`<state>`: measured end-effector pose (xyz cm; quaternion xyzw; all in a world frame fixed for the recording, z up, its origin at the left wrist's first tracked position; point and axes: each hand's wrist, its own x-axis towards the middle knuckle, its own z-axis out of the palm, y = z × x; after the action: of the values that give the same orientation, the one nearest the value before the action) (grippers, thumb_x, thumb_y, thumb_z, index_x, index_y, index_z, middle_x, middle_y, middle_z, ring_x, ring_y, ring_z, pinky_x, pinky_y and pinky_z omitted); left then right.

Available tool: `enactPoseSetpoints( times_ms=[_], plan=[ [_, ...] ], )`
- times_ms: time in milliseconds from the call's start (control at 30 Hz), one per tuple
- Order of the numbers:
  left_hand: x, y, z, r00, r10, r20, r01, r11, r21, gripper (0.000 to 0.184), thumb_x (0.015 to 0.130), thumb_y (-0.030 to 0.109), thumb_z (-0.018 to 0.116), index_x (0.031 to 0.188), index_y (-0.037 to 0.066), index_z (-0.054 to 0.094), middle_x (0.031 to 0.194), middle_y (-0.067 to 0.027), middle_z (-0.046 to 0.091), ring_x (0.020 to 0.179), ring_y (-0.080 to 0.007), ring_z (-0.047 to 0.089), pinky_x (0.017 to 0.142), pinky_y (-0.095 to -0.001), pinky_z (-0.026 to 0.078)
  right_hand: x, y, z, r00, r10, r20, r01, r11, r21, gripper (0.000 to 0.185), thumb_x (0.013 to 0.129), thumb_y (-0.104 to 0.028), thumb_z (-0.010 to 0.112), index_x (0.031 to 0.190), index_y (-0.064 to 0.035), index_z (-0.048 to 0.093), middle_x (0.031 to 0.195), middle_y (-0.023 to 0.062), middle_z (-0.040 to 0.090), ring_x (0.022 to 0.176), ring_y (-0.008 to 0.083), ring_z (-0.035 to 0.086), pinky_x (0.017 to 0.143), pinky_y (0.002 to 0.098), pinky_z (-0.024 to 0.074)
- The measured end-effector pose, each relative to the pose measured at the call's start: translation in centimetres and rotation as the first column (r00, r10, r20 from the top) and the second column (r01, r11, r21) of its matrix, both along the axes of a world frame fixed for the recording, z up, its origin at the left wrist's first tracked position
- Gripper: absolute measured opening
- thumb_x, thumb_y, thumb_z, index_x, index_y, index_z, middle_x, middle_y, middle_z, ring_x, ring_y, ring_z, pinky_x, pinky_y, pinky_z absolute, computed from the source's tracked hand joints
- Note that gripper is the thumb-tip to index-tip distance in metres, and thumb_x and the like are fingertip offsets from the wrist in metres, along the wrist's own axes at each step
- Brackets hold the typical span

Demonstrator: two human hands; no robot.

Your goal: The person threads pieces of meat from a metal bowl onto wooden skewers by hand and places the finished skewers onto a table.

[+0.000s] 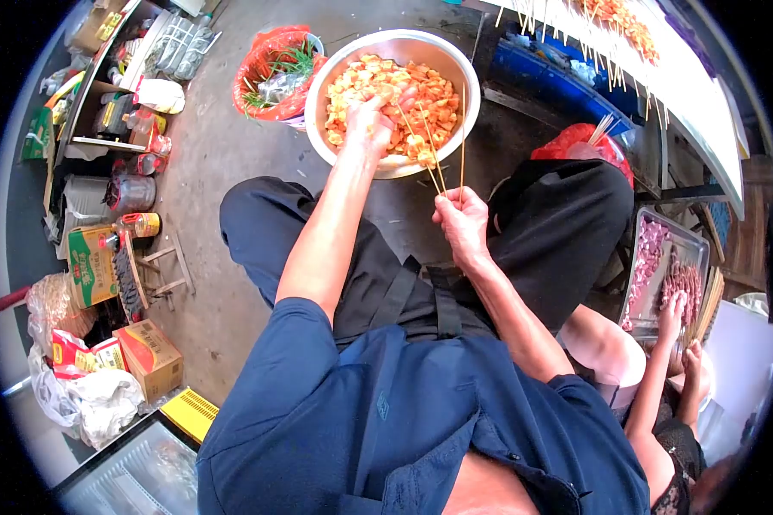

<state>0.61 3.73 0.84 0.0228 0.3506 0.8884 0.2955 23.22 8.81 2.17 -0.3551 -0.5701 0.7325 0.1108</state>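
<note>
A large metal bowl [467,86] stands on the floor in front of my knees, full of orange-coated chunks of meat [429,81]. My left hand [369,124] reaches into the bowl, its fingers curled in among the chunks; what they pinch is partly hidden. Thin bamboo skewers [463,146] stick up from my right hand [462,223], which is closed around their lower ends just outside the bowl's near rim. Two of them slant left over the chunks, and one stands nearly straight. Near the rim, an orange chunk [424,156] appears to be on a slanted skewer.
Left of the bowl sits a red-bagged bucket [270,64] with green stalks. At upper right, a white table [696,103] carries skewers. Another person's hands [674,318] work at a metal tray [698,236] of meat at right. Jars and boxes [150,356] line the left.
</note>
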Motion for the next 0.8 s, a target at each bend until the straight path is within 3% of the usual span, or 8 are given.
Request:
enactPoseSetpoints(
  times_ms=[367,533,800],
  plan=[
    [1.2,0.6,0.7,0.998,0.057,-0.030,-0.059,0.995,-0.079,0.031,0.085,-0.003,0.052,0.114,-0.012,0.047,0.106,-0.0241,0.060,0.094,-0.0348,0.063,0.079,-0.0390,0.056,0.1,-0.2,-0.5,1.000,-0.022,0.007,0.022,1.000,0.018,0.009,0.084,-0.007,0.060,0.079,-0.0012,0.054,0.061,0.0015,0.058,0.053,0.0066,0.052,0.050,0.0212,0.0404],
    [1.5,0.7,1.4,0.987,0.160,-0.002,-0.157,0.966,-0.206,0.026,0.084,-0.005,0.050,0.109,-0.010,0.049,0.099,-0.0241,0.062,0.082,-0.0342,0.066,0.069,-0.0392,0.058,0.1,-0.3,-1.0,0.997,-0.057,-0.050,0.059,0.997,0.044,0.009,0.084,-0.007,0.060,0.079,-0.0012,0.055,0.061,0.0011,0.058,0.053,0.0062,0.052,0.050,0.0211,0.0407],
    [1.6,0.8,0.4,0.994,0.103,0.028,-0.089,0.949,-0.303,0.022,0.079,-0.003,0.055,0.100,-0.008,0.053,0.091,-0.0207,0.063,0.076,-0.0321,0.066,0.064,-0.0411,0.057,0.4,-1.0,-2.0,0.994,-0.065,-0.091,0.072,0.995,0.073,0.009,0.083,-0.006,0.061,0.079,-0.0011,0.055,0.061,0.0009,0.058,0.054,0.0060,0.053,0.049,0.0208,0.0407]
  ],
)
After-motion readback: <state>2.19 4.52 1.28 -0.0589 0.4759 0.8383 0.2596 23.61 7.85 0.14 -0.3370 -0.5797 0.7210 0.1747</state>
